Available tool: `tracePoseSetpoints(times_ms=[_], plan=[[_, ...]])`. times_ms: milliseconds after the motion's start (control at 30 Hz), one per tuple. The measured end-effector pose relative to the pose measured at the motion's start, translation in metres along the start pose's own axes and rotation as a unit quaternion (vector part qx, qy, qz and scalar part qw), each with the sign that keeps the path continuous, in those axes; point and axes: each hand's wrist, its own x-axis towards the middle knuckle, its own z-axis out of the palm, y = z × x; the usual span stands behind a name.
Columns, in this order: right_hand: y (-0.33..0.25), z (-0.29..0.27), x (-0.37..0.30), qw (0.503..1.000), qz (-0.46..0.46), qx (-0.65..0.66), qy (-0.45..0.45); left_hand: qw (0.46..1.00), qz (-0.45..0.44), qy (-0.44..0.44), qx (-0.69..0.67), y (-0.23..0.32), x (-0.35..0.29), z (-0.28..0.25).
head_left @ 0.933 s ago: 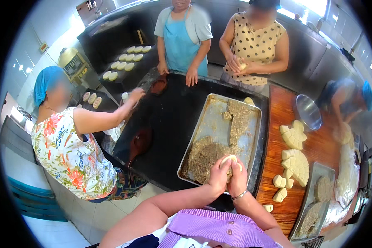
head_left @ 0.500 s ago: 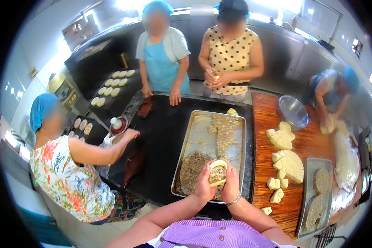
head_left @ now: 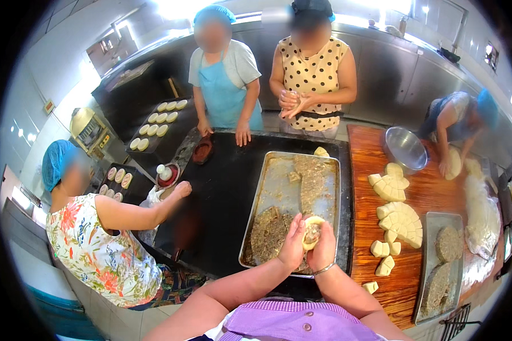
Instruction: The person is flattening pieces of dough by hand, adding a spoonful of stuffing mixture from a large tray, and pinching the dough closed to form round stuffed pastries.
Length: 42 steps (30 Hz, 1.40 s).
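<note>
Left hand (head_left: 292, 245) and right hand (head_left: 325, 247) cupped, half-closed, holding dough (head_left: 309, 245) between them, lower centre of frame, over tray (head_left: 280, 184); filling (head_left: 313, 232) shows inside (blurry, probably brownish).

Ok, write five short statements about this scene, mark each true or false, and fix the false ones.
1. The left hand and right hand hold the dough between them. True.
2. The bracelet is on the left hand's wrist. False: the bracelet is on the right hand's wrist.
3. The bowl is on the wood table. True.
4. The cut dough lies in the small tray. False: the cut dough lies on the wood table; the small tray holds brown lumps.
5. The big tray rests on the black table. True.
</note>
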Motion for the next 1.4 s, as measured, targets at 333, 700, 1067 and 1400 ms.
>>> tracePoseSetpoints(times_ms=[333,700,1067,1400], plan=[[0.023,-0.014,-0.027,0.961,-0.13,-0.245,0.015,0.933,0.162,-0.015,0.322,-0.003,-0.021,-0.003],[0.018,-0.01,-0.027,0.979,-0.095,-0.179,-0.011,0.895,0.216,0.038,0.389,-0.007,-0.026,0.005],[-0.038,-0.005,-0.052,0.987,-0.115,-0.098,-0.058,0.993,0.024,-0.109,-0.037,0.005,-0.036,0.025],[-0.039,-0.062,-0.053,0.943,-0.235,-0.232,0.042,0.91,0.216,-0.088,0.343,-0.047,-0.042,0.058]])
